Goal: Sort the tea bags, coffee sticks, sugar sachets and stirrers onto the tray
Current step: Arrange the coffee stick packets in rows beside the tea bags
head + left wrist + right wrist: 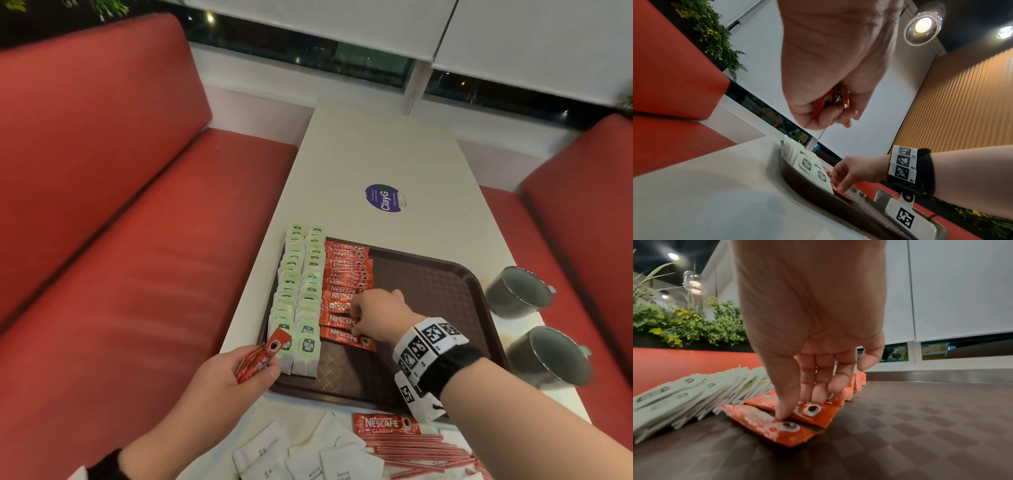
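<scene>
Red coffee sticks (346,291) are being lined up on the tray (445,274): the right hand (376,313) presses the near ones flat with straight fingers, the left hand (219,380) grips a spare bunch (260,358), so next I think one goes just nearer.

my right wrist band (432,356): black strap, white panels with black square codes | my left wrist cuff (109,463): black | my forearms: bare, no sleeves | my hands: bare, ungloved
</scene>
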Demonstrator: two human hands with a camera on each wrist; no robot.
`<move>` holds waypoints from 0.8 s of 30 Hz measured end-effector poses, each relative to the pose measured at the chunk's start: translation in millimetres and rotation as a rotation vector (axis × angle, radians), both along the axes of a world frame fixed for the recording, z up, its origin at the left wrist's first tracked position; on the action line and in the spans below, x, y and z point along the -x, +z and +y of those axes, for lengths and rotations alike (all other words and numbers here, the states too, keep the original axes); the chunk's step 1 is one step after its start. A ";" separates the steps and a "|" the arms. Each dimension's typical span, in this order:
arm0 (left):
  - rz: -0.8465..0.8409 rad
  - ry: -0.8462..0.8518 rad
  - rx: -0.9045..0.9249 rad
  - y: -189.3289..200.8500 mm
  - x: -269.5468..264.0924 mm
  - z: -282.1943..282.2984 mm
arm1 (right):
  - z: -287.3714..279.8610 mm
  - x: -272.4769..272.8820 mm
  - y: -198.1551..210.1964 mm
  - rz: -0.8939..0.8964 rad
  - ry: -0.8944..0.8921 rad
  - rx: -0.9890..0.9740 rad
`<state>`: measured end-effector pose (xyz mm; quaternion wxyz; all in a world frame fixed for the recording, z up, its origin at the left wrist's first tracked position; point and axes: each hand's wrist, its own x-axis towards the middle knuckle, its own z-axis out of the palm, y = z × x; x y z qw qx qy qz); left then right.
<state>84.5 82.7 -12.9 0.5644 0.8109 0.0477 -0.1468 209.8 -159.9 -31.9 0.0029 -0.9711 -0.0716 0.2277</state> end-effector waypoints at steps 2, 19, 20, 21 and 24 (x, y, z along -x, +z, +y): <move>-0.007 -0.001 -0.002 1.3 -0.2 -0.4 | 0.1 0.3 0.2 0.006 -0.015 -0.022; -0.012 0.003 -0.032 1.1 -0.3 2.3 | 0.7 -10.9 -0.5 -0.101 -0.135 -0.082; -0.013 0.005 -0.034 1.4 -0.5 2.3 | 1.5 -10.9 -0.5 -0.101 -0.134 -0.085; -0.013 0.005 -0.034 1.5 -1.0 2.4 | 2.1 -10.8 -0.4 -0.100 -0.133 -0.090; -0.012 0.002 -0.033 0.9 -0.7 3.2 | 2.5 -9.7 -0.6 -0.094 -0.130 -0.103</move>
